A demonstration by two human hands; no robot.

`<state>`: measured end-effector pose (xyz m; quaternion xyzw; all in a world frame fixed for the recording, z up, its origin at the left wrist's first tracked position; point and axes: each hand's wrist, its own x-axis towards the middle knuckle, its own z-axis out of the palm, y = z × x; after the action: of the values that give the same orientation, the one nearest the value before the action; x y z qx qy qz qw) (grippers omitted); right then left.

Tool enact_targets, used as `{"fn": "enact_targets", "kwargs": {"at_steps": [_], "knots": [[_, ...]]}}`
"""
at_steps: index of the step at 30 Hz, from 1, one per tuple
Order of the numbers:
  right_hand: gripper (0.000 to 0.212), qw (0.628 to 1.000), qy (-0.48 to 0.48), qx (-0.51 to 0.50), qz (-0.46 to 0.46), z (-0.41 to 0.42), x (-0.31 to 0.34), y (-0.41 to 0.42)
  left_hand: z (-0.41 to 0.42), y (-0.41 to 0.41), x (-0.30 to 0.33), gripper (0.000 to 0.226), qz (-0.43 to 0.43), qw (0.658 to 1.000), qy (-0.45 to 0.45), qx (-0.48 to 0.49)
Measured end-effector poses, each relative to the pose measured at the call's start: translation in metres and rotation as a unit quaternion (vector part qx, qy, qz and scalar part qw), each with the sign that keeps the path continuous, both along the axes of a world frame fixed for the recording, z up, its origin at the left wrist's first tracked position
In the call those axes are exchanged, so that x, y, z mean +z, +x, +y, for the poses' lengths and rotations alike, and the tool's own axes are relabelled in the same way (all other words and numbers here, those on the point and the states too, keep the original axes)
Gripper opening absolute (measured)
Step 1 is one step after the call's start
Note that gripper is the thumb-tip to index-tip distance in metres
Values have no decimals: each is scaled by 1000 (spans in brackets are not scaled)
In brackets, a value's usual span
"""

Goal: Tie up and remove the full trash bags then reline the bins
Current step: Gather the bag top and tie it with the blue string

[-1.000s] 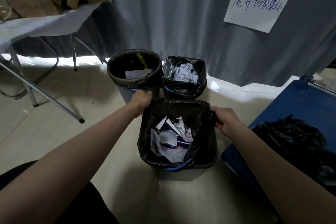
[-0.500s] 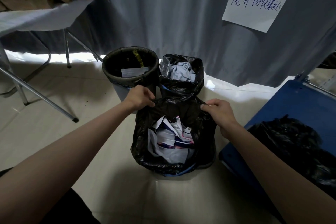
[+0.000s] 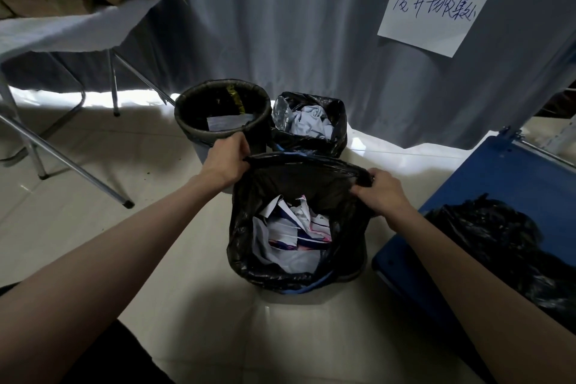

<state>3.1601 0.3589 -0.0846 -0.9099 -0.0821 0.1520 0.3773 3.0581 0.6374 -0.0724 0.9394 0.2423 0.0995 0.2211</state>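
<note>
Tiled floor [image 3: 93,196], grey curtain [image 3: 280,25] behind, three bins clustered at its foot.
Left hand [image 3: 227,159] and right hand [image 3: 381,193] each pinch the far rim of the near black bag [image 3: 249,237], mouth open, crumpled paper [image 3: 290,237] inside. Round bin [image 3: 223,109] and second full bag [image 3: 311,125] sit just behind; blue board [image 3: 514,184] close on the right, folding table leg [image 3: 78,171] left, open floor toward the camera.

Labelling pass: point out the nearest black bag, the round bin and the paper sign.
nearest black bag [image 3: 299,179], head view, far inner wall below the lifted rim
round bin [image 3: 190,121], head view, left rim
paper sign [image 3: 436,11], head view, middle
</note>
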Motion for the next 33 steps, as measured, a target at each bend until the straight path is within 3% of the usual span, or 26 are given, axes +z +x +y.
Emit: {"fn": "enact_targets", "kwargs": {"at_steps": [3, 7, 9, 12, 17, 21, 24, 29, 33], "knots": [[12, 996, 68, -56, 31, -10, 3, -2, 1, -6, 4, 23, -44, 999, 12, 26], [35, 985, 147, -71, 61, -19, 4, -12, -10, -16, 12, 42, -54, 998, 34, 24], [47, 996, 75, -30, -22, -21, 6, -21, -27, -23, 19, 37, -52, 997, 44, -28], [56, 987, -34, 53, -149, -24, 15, -38, -59, -40, 25, 24, 23, 989, -14, -144], [40, 959, -112, 129, -227, -31, 36, -60, -107, -70, 21, 20, 108, 953, -71, -273], [24, 935, -156, 180, -262, -34, 40, -83, -131, -85, 11, 31, 189, 933, -10, -305], [21, 899, -217, 224, -308, -36, 38, -95, -141, -86, 0, 9, 164, 936, 2, -311], [33, 843, -252, 284, -380, -41, 45, -103, -158, -81, -7, 16, 123, 950, 22, -286], [51, 815, -310, 386, -301, -40, 36, -113, -172, -78, -5, 6, 84, 948, 123, -283]]}}
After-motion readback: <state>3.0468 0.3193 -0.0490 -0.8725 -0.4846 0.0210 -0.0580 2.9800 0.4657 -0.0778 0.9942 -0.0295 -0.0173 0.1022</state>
